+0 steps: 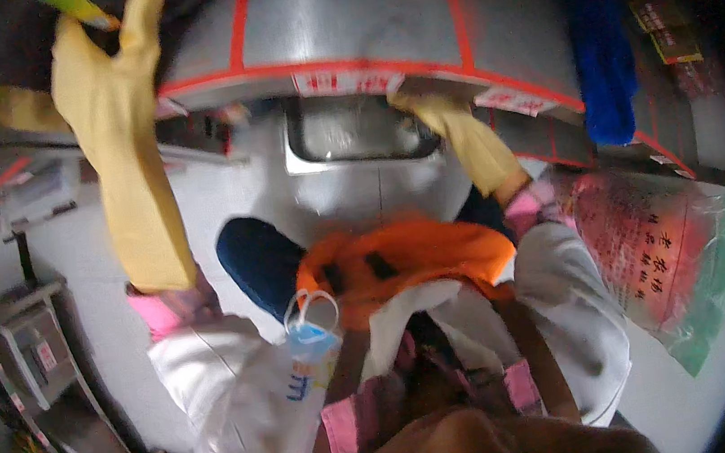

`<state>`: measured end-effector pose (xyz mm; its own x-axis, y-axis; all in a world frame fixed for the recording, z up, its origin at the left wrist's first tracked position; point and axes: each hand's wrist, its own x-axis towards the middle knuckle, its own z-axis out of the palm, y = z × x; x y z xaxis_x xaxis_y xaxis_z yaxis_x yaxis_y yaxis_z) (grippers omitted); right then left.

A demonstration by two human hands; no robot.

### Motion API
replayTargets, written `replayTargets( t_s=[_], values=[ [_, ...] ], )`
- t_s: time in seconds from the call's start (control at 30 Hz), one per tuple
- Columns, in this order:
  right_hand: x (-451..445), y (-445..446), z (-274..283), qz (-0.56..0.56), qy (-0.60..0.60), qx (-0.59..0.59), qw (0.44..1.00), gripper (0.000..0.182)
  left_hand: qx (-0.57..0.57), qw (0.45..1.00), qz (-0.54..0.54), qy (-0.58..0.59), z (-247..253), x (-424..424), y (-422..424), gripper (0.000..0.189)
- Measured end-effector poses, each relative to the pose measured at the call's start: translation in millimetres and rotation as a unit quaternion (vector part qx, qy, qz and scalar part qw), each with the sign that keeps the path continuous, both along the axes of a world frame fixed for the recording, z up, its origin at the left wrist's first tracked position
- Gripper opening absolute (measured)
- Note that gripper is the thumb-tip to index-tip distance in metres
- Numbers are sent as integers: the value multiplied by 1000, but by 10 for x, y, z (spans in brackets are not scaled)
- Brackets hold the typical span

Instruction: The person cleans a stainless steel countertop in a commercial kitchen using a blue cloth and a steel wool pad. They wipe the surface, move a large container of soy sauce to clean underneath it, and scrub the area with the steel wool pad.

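My left hand (pixel 108 88), in a long pale-yellow rubber glove, is raised at the upper left with thumb and fingers apart. A green-and-yellow thing (pixel 76 9) crosses between them; whether I grip it is unclear. My right hand (pixel 449 127), gloved alike, reaches under the front edge of a metal counter (pixel 343 11) marked with red tape. Its blurred fingers are over the right side of a rectangular stainless-steel basin (pixel 358 135), and their grip cannot be made out. The basin stands before my knees, partly beneath the counter edge.
A blue cloth (pixel 607 60) hangs over the counter's right side. Below it lies a red-and-green plastic bag (pixel 666 264) bearing writing. A metal rack (pixel 46 360) stands at the left. Orange fabric (pixel 407 255) covers my lap. A blurred yellowish shape (pixel 25 108) shows behind my left glove.
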<state>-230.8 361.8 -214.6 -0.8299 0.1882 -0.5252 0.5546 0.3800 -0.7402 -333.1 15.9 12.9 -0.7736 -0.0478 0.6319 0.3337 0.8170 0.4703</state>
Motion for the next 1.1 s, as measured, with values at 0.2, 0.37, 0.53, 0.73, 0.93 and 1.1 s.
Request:
replayTargets(
  t_s=[0.2, 0.37, 0.53, 0.73, 0.93, 1.1],
  values=[
    [704, -271, 1130, 329, 283, 238, 869, 44, 7, 999, 7, -36, 143, 79, 109, 63],
    [1051, -206, 2600, 361, 395, 237, 811, 47, -14, 1000, 24, -6, 119, 63, 73, 66],
    [288, -132, 3275, 196, 389, 411, 800, 41, -19, 999, 24, 8, 112, 53, 93, 70],
    [-1305, 336, 2361, 292, 462, 499, 672, 38, -3, 1000, 4, 7, 77, 6, 57, 75],
    [-2817, 1060, 2312, 236, 391, 374, 807, 37, -18, 999, 35, 29, -9, -7, 31, 61],
    [-3014, 895, 2483, 245, 325, 473, 781, 34, -16, 998, 41, 48, -47, -21, 30, 56]
  ],
)
